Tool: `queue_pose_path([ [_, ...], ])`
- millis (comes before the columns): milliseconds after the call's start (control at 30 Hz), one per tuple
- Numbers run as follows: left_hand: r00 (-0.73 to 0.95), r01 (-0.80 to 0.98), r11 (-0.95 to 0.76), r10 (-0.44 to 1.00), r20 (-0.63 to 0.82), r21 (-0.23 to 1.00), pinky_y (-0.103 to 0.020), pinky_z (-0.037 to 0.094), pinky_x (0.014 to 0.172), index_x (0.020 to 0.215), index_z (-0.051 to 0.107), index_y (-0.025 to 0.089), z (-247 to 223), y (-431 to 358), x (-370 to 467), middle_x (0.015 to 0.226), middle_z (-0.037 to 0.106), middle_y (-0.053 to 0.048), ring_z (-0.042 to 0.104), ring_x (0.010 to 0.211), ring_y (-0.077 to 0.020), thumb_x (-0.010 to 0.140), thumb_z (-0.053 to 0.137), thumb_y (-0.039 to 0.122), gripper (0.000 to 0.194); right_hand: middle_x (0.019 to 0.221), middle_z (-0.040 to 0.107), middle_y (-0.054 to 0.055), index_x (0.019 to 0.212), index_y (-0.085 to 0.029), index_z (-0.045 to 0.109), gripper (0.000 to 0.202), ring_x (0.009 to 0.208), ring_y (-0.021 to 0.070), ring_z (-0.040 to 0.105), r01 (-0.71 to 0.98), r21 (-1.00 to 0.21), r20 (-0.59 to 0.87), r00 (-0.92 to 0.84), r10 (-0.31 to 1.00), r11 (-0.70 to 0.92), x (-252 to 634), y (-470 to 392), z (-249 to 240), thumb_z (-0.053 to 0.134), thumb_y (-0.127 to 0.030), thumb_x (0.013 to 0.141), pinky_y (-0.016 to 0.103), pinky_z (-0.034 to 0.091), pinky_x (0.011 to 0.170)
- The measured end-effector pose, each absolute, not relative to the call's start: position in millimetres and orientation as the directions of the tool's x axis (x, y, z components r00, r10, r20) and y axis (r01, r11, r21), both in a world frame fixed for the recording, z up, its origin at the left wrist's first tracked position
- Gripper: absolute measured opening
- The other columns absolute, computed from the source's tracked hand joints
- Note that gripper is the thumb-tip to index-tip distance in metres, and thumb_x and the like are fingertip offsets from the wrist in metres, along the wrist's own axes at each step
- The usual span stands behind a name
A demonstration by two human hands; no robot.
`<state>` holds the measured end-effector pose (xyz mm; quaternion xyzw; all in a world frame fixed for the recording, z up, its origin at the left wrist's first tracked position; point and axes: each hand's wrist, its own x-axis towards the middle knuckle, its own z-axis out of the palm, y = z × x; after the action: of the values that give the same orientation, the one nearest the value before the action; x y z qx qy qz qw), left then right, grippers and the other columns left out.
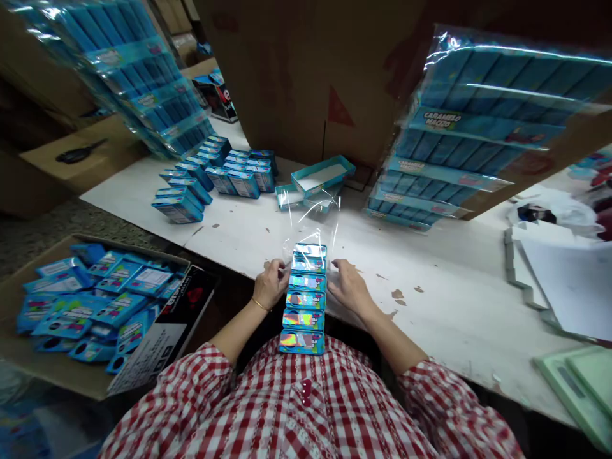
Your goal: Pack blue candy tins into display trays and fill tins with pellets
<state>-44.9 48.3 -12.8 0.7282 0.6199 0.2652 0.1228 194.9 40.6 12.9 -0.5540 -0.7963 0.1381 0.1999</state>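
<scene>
A row of small blue boxes (304, 299) with shiny fronts lies inside a clear plastic bag (310, 223), running from the table's front edge down toward my lap. On the row's left side, my left hand (271, 284) has its fingers curled and pinched at the bag's edge. My right hand (350, 287) is beside the row's right side, thumb and forefinger apart, fingertips close to the plastic. Beyond the bag's far end lie open blue trays (322, 175), one resting on others.
Small blue boxes (241, 182) stand grouped at the back left of the white table (430, 306). Plastic-wrapped display packs (425, 162) lean at right, more (129, 70) at left. A carton (186, 306) of loose boxes sits lower left; a pale green device (581, 389) lies lower right.
</scene>
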Motion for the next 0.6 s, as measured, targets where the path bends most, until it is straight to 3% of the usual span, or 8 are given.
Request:
queue_pose_path([
  [67, 0.117, 0.867, -0.236, 0.953, 0.281, 0.439, -0.023, 0.042, 0.055, 0.092, 0.051, 0.017, -11.9, 49.1, -41.9, 0.076, 0.064, -0.004, 0.062, 0.064, -0.0152, 0.088, 0.039, 0.036, 0.023, 0.089, 0.06, 0.009, 0.096, -0.016, 0.054, 0.018, 0.081, 0.0198, 0.054, 0.911, -0.295, 0.232, -0.224, 0.946, 0.288, 178.3, 34.7, 8.9, 0.041, -0.024, 0.086, 0.029, 0.037, 0.066],
  [167, 0.167, 0.901, -0.286, 0.922, 0.348, 0.325, -0.022, 0.041, 0.053, 0.084, 0.054, 0.017, -10.8, 47.9, -41.0, 0.07, 0.063, -0.004, 0.06, 0.061, -0.0142, 0.091, 0.03, 0.032, 0.029, 0.071, 0.059, 0.006, 0.074, -0.018, 0.055, 0.019, 0.065, 0.0168, 0.05, 0.956, -0.146, 0.29, -0.203, 0.935, 0.253, 166.1, 40.5, 10.2, 0.04, -0.016, 0.086, 0.029, 0.029, 0.058],
  [267, 0.24, 0.893, -0.363, 0.884, 0.401, 0.266, -0.023, 0.042, 0.055, 0.082, 0.056, 0.016, -9.3, 40.2, -44.2, 0.069, 0.063, -0.005, 0.06, 0.061, -0.0143, 0.092, 0.028, 0.031, 0.033, 0.066, 0.057, 0.004, 0.069, -0.018, 0.055, 0.019, 0.062, 0.0157, 0.047, 0.928, -0.065, 0.363, -0.319, 0.875, 0.366, 170.1, 37.5, 14.7, 0.044, -0.017, 0.084, 0.029, 0.027, 0.06],
  [333, 0.281, 0.858, -0.434, 0.844, 0.457, 0.275, -0.024, 0.045, 0.062, 0.088, 0.057, 0.015, -7.8, 32.5, -46.9, 0.079, 0.066, -0.008, 0.062, 0.069, -0.0154, 0.092, 0.029, 0.03, 0.032, 0.064, 0.056, 0.004, 0.067, -0.018, 0.055, 0.021, 0.062, 0.0156, 0.046, 0.883, -0.02, 0.404, -0.422, 0.812, 0.469, 174.8, 28.3, 16.5, 0.044, -0.018, 0.085, 0.03, 0.027, 0.062],
  [467, 0.265, 0.821, -0.468, 0.819, 0.509, 0.326, -0.025, 0.046, 0.067, 0.088, 0.057, 0.015, -7.2, 23.7, -48.2, 0.079, 0.066, -0.008, 0.062, 0.073, -0.0157, 0.092, 0.029, 0.03, 0.032, 0.063, 0.055, 0.004, 0.066, -0.018, 0.055, 0.023, 0.062, 0.0153, 0.045, 0.864, -0.034, 0.398, -0.449, 0.8, 0.502, 174.9, 13.9, 11.8, 0.043, -0.019, 0.085, 0.03, 0.027, 0.064],
  [600, 0.199, 0.858, -0.345, 0.906, 0.373, 0.381, -0.022, 0.042, 0.057, 0.077, 0.057, 0.017, -11.4, 30.0, -45.7, 0.065, 0.063, -0.004, 0.06, 0.06, -0.014, 0.09, 0.033, 0.031, 0.031, 0.07, 0.059, 0.005, 0.073, -0.017, 0.058, 0.018, 0.065, 0.0158, 0.05, 0.936, -0.105, 0.24, -0.304, 0.922, 0.336, 167.1, 18.1, 3.6, 0.045, -0.02, 0.085, 0.029, 0.029, 0.062],
])
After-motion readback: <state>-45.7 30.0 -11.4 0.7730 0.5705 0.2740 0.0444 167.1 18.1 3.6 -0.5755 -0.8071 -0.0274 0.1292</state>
